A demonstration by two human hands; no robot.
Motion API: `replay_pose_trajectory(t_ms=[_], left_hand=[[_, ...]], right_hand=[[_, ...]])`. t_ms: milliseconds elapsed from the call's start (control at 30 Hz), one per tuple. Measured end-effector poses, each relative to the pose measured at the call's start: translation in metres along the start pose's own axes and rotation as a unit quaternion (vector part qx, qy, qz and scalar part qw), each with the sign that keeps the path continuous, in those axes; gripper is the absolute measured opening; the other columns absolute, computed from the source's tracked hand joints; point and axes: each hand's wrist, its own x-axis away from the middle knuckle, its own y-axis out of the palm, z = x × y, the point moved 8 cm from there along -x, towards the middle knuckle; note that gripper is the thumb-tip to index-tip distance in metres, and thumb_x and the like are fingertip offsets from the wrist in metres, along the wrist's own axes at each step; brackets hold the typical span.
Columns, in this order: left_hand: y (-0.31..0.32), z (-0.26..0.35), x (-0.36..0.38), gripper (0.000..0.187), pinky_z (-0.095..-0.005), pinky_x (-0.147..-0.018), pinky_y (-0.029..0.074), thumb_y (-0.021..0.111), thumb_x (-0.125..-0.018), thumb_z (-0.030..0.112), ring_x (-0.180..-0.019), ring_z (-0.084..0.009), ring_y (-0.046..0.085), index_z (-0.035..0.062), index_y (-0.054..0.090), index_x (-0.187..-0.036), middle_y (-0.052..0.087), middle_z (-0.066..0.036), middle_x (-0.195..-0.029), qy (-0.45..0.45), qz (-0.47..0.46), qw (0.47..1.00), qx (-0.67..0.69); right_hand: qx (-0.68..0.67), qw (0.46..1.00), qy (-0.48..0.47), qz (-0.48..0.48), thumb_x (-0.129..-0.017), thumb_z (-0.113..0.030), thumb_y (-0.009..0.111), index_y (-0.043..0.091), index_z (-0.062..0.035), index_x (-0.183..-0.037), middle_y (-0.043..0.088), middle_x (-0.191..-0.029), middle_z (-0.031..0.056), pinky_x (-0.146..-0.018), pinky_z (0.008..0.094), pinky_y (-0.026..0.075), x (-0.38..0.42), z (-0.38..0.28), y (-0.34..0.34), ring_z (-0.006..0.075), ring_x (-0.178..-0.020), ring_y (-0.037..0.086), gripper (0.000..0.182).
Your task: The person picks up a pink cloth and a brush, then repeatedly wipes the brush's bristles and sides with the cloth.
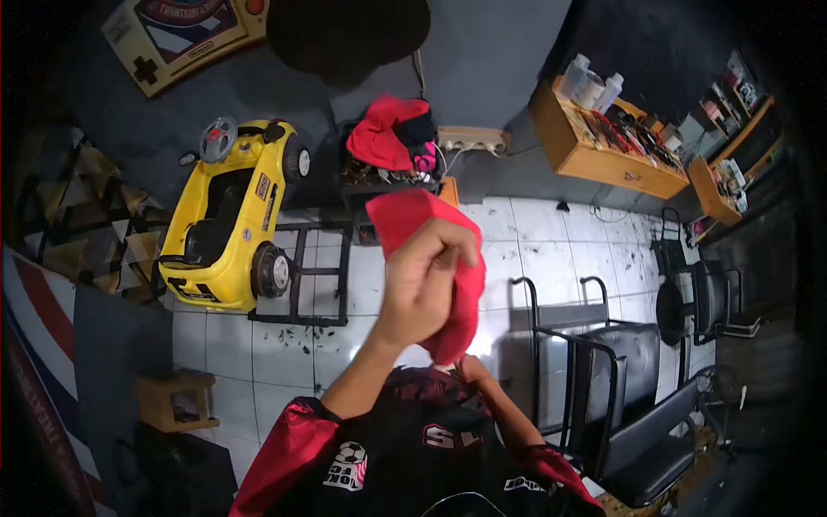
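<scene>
A red cloth (461,297) hangs in front of my chest, folded over and partly bunched. My left hand (422,280) is raised in the middle of the view, with its fingers curled closed on the cloth. Lower down and closer to my body, my right hand (470,369) is at the bottom end of the same cloth. Its fingers look closed there, though the cloth hides part of them. Beyond the cloth, a pile of red and dark fabric (381,138) lies on a dark stand against the wall.
A yellow toy car (221,220) stands at left by a black metal frame (343,280). Below is a small wooden stool (177,401). Black chairs (624,370) line the right. A wooden counter (603,155) holds bottles and tools. A power strip (474,140) is on the wall. Dark clippings dot the tiles.
</scene>
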Motion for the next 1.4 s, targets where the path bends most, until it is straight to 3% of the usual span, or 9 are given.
replay_pose_trajectory(t_ms=[100, 167, 367, 567, 667, 800, 1000, 1200, 1400], left_hand=[[-0.015, 0.008, -0.005, 0.017, -0.0193, -0.071, 0.04, 0.042, -0.089, 0.0, -0.079, -0.0067, 0.05, -0.0019, 0.053, -0.102, 0.054, -0.004, -0.092, 0.007, 0.005, 0.997, 0.08], [-0.012, 0.005, -0.004, 0.027, -0.019, -0.074, 0.039, 0.045, -0.088, 0.0, -0.082, -0.0058, 0.049, -0.0023, 0.046, -0.115, 0.053, -0.004, -0.097, -0.042, -0.005, 0.991, 0.13], [-0.015, -0.051, 0.025, 0.045, -0.019, -0.074, 0.04, 0.053, -0.084, -0.002, -0.083, -0.0054, 0.048, 0.0002, 0.037, -0.126, 0.05, -0.002, -0.098, -0.157, -0.016, 0.986, 0.056], [0.005, -0.082, 0.04, 0.023, -0.0246, -0.072, 0.042, 0.056, -0.083, 0.005, -0.079, -0.0101, 0.049, 0.0, 0.045, -0.102, 0.052, -0.008, -0.084, -0.186, -0.068, 0.979, -0.047], [0.011, -0.07, 0.035, 0.017, -0.0262, -0.07, 0.042, 0.056, -0.082, 0.004, -0.077, -0.0143, 0.051, -0.0003, 0.048, -0.096, 0.052, -0.009, -0.083, -0.122, -0.069, 0.987, -0.084], [-0.003, -0.037, 0.021, 0.011, -0.0164, -0.062, 0.037, 0.048, -0.088, 0.002, -0.071, -0.0023, 0.042, 0.0018, 0.047, -0.099, 0.047, 0.0, -0.086, -0.114, 0.003, 0.993, 0.005], [-0.057, 0.026, 0.01, 0.019, -0.0185, -0.068, 0.04, 0.05, -0.086, 0.0, -0.078, -0.0048, 0.048, 0.0006, 0.047, -0.105, 0.051, -0.002, -0.091, -0.005, 0.154, 0.988, 0.02], [-0.049, -0.026, 0.021, 0.02, -0.0168, -0.063, 0.04, 0.052, -0.087, 0.003, -0.072, -0.0026, 0.048, 0.0023, 0.049, -0.107, 0.051, 0.0, -0.085, -0.157, 0.08, 0.984, -0.013], [0.004, -0.058, 0.036, 0.017, -0.019, -0.068, 0.04, 0.051, -0.087, 0.002, -0.078, -0.0043, 0.048, -0.0001, 0.052, -0.104, 0.052, -0.002, -0.089, -0.18, -0.114, 0.975, -0.068]], right_hand=[[0.159, 0.96, 0.081, -0.215, -0.092, -0.043, 0.031, 0.058, 0.001, -0.086, 0.061, -0.084, 0.0263, -0.073, 0.0503, 0.045, 0.044, 0.127, 0.076, 0.0426, -0.084, 0.058, 0.052], [0.036, 0.939, 0.322, -0.116, -0.089, -0.047, 0.035, 0.059, 0.0035, -0.077, 0.059, -0.078, 0.029, -0.067, 0.0486, 0.047, 0.072, 0.103, 0.02, 0.0421, -0.077, 0.06, 0.057], [-0.362, 0.912, 0.135, 0.135, -0.097, -0.031, 0.03, 0.045, -0.0044, -0.089, 0.042, -0.056, 0.0, -0.044, 0.0226, 0.034, 0.031, -0.057, -0.109, 0.0065, -0.049, 0.041, 0.031], [-0.488, 0.838, -0.156, 0.189, -0.097, -0.034, 0.028, 0.04, -0.0003, -0.116, 0.053, -0.073, 0.0049, -0.051, 0.0223, 0.039, 0.031, -0.201, -0.189, 0.012, -0.059, 0.05, 0.04], [-0.282, 0.906, -0.147, 0.278, -0.095, -0.038, 0.031, 0.044, 0.0029, -0.113, 0.056, -0.071, 0.014, -0.054, 0.0343, 0.042, 0.018, -0.199, -0.172, 0.0224, -0.06, 0.056, 0.046], [-0.059, 0.996, 0.006, 0.067, -0.094, -0.024, 0.033, 0.046, -0.0045, -0.102, 0.059, -0.076, 0.0244, -0.06, 0.0458, 0.044, -0.013, -0.102, -0.081, 0.039, -0.071, 0.06, 0.024], [0.169, 0.918, 0.311, -0.177, -0.086, -0.034, 0.046, 0.064, -0.0029, -0.095, 0.061, -0.101, 0.0201, -0.083, 0.0447, 0.046, 0.061, 0.085, -0.004, 0.0368, -0.094, 0.058, 0.037], [-0.162, 0.959, 0.225, 0.062, -0.092, -0.049, 0.034, 0.057, -0.0002, -0.078, 0.057, -0.063, 0.0131, -0.052, 0.0381, 0.042, 0.021, 0.046, -0.047, 0.027, -0.059, 0.056, 0.055], [-0.647, 0.76, 0.038, 0.052, -0.094, -0.048, 0.027, 0.038, -0.0101, -0.073, 0.035, -0.058, -0.002, -0.041, 0.0226, 0.023, 0.02, -0.212, -0.147, 0.0069, -0.045, 0.027, 0.045]])
